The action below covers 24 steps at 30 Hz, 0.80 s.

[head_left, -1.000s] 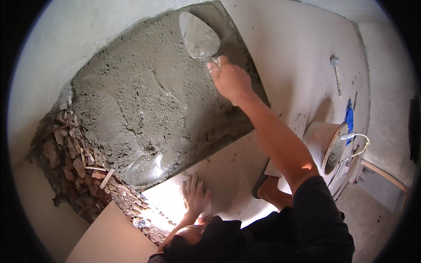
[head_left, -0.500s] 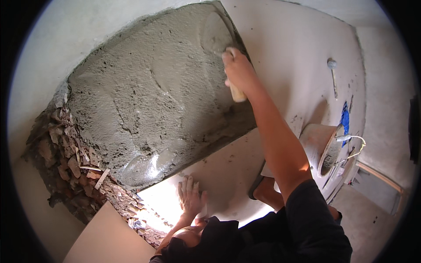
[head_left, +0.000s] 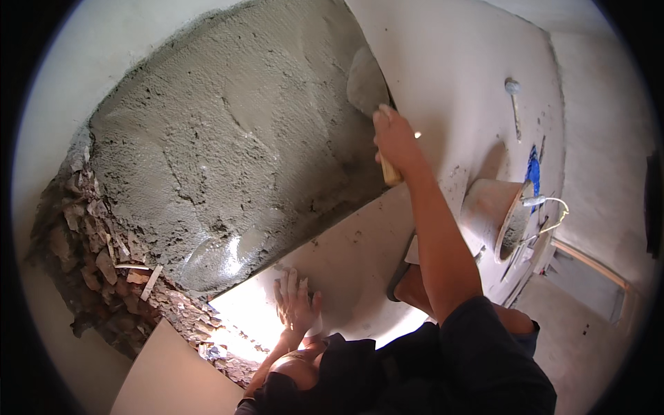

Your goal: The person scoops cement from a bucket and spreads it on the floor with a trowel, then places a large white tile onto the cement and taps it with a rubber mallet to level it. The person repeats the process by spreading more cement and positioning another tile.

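Observation:
My right hand (head_left: 400,142) grips the wooden handle of a trowel (head_left: 366,81). Its blade lies on a bed of wet grey mortar (head_left: 200,131), at the far right side where the mortar meets a large pale tile (head_left: 370,238). The mortar is rough, with smoother, shiny patches at its near end. My left hand (head_left: 296,303) rests flat on the tile, close to the mortar's near edge, its fingers stretched out and holding nothing.
A bucket (head_left: 484,211) containing grey mix stands at the right, near a blue item (head_left: 532,173) and a mallet (head_left: 513,100). Broken rubble (head_left: 104,259) borders the mortar at left. Another tile (head_left: 169,370) lies at the lower left. A foot (head_left: 409,287) is on the tile.
The trowel, in my right hand, has moved right and nearer along the mortar's right side. My left hand stays on the tile. The whole view has shifted slightly.

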{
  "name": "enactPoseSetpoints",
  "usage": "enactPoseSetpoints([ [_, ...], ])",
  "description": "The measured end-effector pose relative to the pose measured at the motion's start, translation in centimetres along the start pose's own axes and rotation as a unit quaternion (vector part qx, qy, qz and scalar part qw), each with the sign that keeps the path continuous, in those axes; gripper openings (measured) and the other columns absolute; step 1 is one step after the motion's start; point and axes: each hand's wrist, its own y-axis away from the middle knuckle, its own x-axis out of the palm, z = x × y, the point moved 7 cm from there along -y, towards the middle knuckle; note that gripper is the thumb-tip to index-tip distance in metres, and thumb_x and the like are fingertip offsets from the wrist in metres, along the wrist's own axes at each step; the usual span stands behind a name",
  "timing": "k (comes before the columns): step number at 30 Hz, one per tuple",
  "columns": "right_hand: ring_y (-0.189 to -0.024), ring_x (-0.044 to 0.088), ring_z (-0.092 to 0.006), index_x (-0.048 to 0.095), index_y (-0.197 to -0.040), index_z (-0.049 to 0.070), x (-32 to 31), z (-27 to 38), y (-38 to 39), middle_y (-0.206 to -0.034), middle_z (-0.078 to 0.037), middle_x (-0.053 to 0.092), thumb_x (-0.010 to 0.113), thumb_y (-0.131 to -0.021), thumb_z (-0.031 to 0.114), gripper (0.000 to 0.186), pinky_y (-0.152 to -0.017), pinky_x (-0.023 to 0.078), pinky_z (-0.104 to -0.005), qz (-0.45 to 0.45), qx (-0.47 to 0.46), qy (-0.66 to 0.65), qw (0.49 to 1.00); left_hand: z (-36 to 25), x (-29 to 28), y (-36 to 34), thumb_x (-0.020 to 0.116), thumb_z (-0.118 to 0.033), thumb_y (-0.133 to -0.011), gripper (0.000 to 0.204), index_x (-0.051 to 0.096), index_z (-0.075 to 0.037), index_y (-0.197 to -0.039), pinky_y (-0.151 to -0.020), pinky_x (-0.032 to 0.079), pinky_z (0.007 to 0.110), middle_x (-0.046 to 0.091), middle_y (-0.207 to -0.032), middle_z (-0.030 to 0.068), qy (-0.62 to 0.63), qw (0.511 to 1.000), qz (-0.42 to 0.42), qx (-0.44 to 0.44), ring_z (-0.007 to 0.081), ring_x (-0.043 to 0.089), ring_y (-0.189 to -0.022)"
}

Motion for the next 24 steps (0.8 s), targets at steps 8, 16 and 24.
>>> enactPoseSetpoints([
  [8,-0.105,0.061,-0.0377,0.048,-0.135,-0.003,0.1,-8.9,11.6,-0.115,-0.025,0.061,0.044,-0.1,0.032,0.049,-0.09,0.048,-0.0398,-0.069,-0.034,0.107,0.991,0.2,0.2,0.0,0.068,-0.027,-0.081,0.047,0.057,-0.001,-0.118,-0.112,0.024,0.06,0.042,-0.142,0.0225,0.008,0.999,0.039,-0.018,0.041,0.034,-0.137],
  [16,-0.106,0.061,-0.0385,0.049,-0.136,0.01,3.7,-5.7,14.7,-0.119,-0.022,0.061,0.051,-0.098,0.032,0.044,-0.091,0.049,-0.0426,-0.086,-0.143,0.132,0.977,0.4,0.2,0.5,0.069,-0.025,-0.08,0.048,0.056,-0.001,-0.119,-0.112,0.024,0.06,0.04,-0.143,0.0222,0.023,0.999,0.042,-0.014,0.0414,0.032,-0.138],
  [24,-0.09,0.067,-0.0387,0.05,-0.129,0.015,4.7,6.6,1.3,-0.099,-0.018,0.067,0.045,-0.098,0.035,0.037,-0.077,0.053,-0.0501,-0.108,-0.108,0.248,0.957,-0.1,-0.3,0.1,0.069,-0.023,-0.081,0.05,0.052,-0.001,-0.123,-0.11,0.026,0.061,0.04,-0.142,0.0231,0.023,1.0,0.014,0.002,0.0427,0.033,-0.137],
])
